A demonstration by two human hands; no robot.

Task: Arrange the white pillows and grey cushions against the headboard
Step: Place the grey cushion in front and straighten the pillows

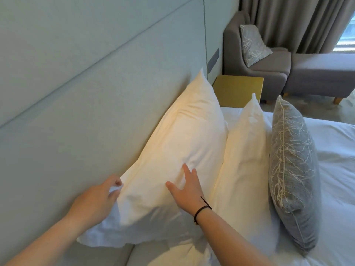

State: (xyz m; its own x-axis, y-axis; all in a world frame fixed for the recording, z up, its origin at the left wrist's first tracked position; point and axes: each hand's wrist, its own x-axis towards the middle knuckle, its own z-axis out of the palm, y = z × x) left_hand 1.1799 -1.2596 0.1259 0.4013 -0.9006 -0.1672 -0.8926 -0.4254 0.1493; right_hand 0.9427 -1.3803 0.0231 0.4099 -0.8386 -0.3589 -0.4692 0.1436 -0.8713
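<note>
A large white pillow [180, 143] leans upright against the pale padded headboard [80, 93]. My left hand [98, 198] pinches the pillow's near corner beside the headboard. My right hand [185, 189] lies flat on the pillow's front face with fingers spread. A second white pillow [247, 160] stands just in front of the first. A grey cushion [294, 169] with a pale branch pattern stands upright against that second pillow. White bed linen [334, 169] lies to the right.
A yellow bedside table [238, 89] stands past the pillows. Behind it are a grey armchair [269, 70] holding another patterned grey cushion [253, 43], a grey footstool [322, 73] and grey curtains [292, 22]. A grey bed edge [107, 254] lies beneath my arms.
</note>
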